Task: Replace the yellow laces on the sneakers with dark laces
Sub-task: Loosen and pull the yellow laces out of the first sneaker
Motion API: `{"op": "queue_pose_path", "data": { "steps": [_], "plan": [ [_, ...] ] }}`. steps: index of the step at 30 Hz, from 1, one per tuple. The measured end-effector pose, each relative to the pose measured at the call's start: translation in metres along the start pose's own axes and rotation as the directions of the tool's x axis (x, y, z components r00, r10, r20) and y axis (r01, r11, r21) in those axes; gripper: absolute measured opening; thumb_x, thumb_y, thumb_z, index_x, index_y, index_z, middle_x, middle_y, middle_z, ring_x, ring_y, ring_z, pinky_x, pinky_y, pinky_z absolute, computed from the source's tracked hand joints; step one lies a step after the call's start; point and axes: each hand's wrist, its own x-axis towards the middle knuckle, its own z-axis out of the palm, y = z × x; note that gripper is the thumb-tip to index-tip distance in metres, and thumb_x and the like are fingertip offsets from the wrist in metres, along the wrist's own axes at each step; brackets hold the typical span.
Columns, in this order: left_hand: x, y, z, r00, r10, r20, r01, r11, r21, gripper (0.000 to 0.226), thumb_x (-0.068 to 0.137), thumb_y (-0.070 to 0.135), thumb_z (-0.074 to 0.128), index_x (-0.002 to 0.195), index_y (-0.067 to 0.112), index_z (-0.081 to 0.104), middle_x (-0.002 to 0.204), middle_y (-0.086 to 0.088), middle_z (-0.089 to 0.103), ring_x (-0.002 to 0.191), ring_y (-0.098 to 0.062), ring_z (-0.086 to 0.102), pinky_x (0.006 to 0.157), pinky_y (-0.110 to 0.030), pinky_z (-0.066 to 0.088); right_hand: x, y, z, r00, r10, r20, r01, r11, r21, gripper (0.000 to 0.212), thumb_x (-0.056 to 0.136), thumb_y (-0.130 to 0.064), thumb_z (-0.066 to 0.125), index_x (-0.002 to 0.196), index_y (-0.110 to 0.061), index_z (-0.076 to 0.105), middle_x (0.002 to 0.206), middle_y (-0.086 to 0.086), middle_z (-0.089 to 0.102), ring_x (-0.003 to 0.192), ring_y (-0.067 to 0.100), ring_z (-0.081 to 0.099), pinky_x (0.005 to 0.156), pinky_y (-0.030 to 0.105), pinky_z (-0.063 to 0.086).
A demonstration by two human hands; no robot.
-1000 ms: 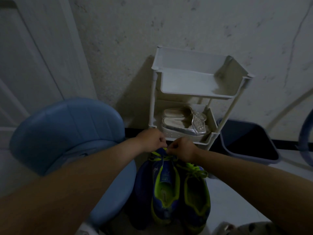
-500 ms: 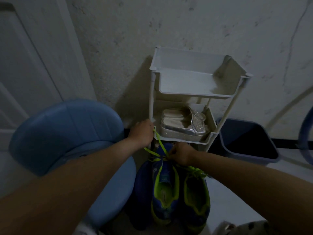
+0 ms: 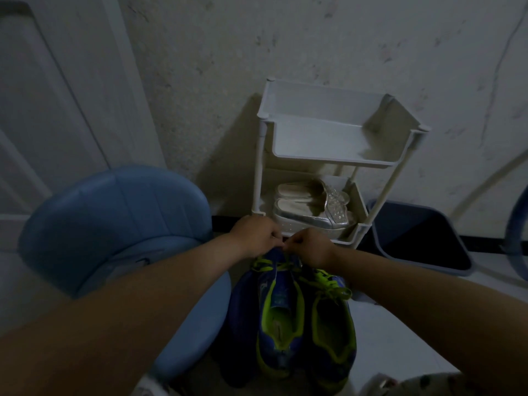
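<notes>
blue chair [image 3: 114, 224] at left. left forearm reaches in from lower left; left hand [image 3: 254, 238] knuckles up, fingers curled, pinching the yellow lace [image 3: 264, 264] at the toe end of the sneaker [image 3: 278, 324] nearer the chair. right hand [image 3: 310, 250] directly beside it, fingertips touching the left's, curled on the same lace. second sneaker [image 3: 333, 332] alongside, laced yellow. both on the floor below a white rack [image 3: 328, 161] holding silver sandals [image 3: 308, 207]; dark bin [image 3: 423, 238] at right.
</notes>
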Motion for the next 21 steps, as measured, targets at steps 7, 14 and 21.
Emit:
{"op": "queue_pose_path", "data": {
  "steps": [7,14,21],
  "plan": [
    [0.005,0.006,-0.009,0.908,-0.304,-0.287,0.158,0.885,-0.437,0.023,0.1,0.023,0.045,0.08,0.025,0.057,0.08,0.006,0.059,0.075,-0.014,0.059,0.056,-0.022,0.037,-0.002,0.007,0.003,0.973,0.02,0.231,0.008,0.993,-0.12,0.014,0.088,-0.027,0.072,0.098,-0.019,0.077,0.085,-0.003,0.069,0.069,0.003,0.058,0.059,0.017,0.045],
    [0.007,-0.005,-0.013,0.82,-0.405,-0.403,0.273,0.897,-0.347,0.019,0.098,0.023,0.041,0.09,0.024,0.058,0.092,-0.001,0.061,0.085,-0.024,0.058,0.062,-0.03,0.04,-0.002,0.004,0.0,0.983,0.028,0.181,-0.009,0.995,-0.103,0.015,0.091,-0.029,0.068,0.077,-0.031,0.073,0.066,-0.009,0.063,0.058,0.004,0.056,0.052,0.017,0.044],
    [-0.001,-0.003,0.001,0.965,0.129,-0.229,-0.123,0.992,0.041,0.041,0.097,0.019,0.044,0.135,0.028,0.056,0.13,0.005,0.054,0.122,-0.018,0.04,0.104,-0.037,0.035,-0.003,-0.001,-0.001,0.997,0.004,0.082,-0.012,0.995,0.099,0.016,0.09,-0.023,0.069,0.075,-0.021,0.071,0.063,-0.006,0.064,0.056,0.006,0.057,0.053,0.02,0.044]
  ]
}}
